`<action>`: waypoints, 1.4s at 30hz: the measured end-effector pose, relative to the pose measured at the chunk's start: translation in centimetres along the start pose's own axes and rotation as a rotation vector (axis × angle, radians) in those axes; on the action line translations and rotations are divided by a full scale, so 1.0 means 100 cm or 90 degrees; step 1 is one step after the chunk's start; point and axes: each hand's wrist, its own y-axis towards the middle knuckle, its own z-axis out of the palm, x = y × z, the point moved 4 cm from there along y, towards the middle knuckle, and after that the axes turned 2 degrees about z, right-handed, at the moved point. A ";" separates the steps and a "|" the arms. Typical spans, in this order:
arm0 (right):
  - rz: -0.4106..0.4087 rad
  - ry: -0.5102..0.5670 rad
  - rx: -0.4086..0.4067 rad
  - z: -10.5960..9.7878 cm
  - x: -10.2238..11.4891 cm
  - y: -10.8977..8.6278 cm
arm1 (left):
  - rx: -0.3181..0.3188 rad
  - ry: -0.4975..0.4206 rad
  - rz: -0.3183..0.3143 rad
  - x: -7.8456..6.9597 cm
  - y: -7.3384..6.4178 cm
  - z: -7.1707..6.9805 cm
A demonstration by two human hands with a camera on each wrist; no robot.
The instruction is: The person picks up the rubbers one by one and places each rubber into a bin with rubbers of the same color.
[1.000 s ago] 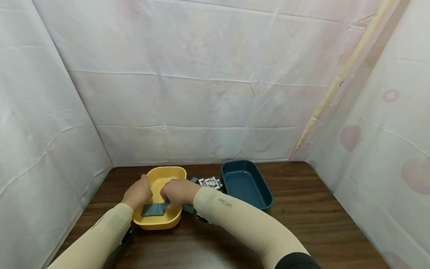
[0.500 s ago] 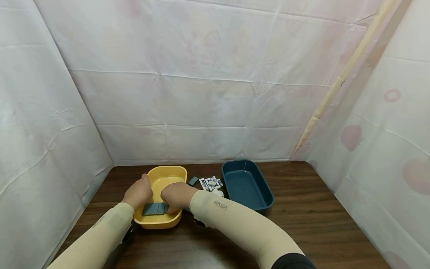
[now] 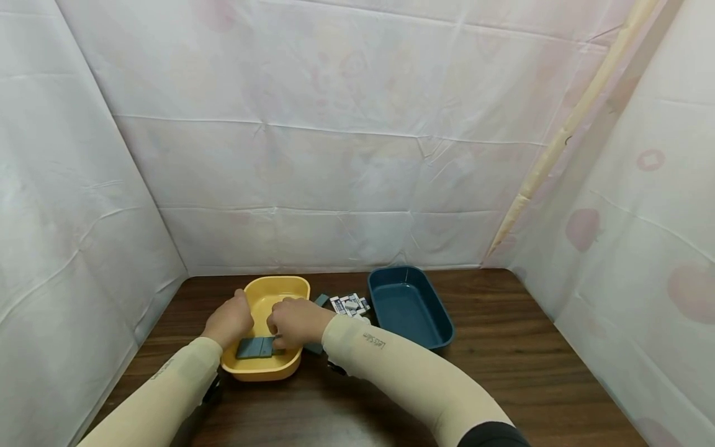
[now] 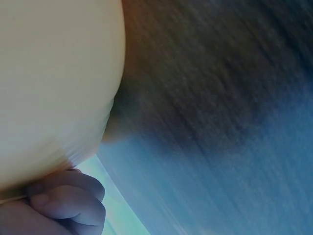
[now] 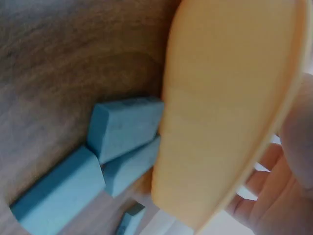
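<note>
Brown table (image 3: pixel 503 347) carries yellow tray (image 3: pixel 261 374); navy tray (image 3: pixel 410 310) stands to yellow tray's right. Left hand (image 3: pixel 229 320) grips yellow tray's left rim, fingers curled, presumably steadying it. Right hand (image 3: pixel 298 323) inside yellow tray, fingers bent; whether clamped on block, cannot tell. Gray blocks (image 3: pixel 249 349) lie flat there, edge to edge, apparently for tidy row. Versus half-second earlier: right hand slightly farther right, left hand unmoved.
</note>
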 end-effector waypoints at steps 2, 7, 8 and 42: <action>0.001 0.003 -0.013 -0.006 -0.003 -0.002 | 0.000 0.000 -0.001 -0.001 0.000 0.000; 0.016 0.019 -0.058 -0.023 -0.016 -0.011 | 0.001 0.007 0.001 -0.002 0.001 0.000; 0.024 0.027 -0.064 -0.026 -0.020 -0.014 | 0.000 0.010 0.003 -0.002 0.001 0.000; 0.141 0.129 0.156 -0.005 -0.080 -0.058 | 0.000 0.023 -0.009 0.010 0.007 0.004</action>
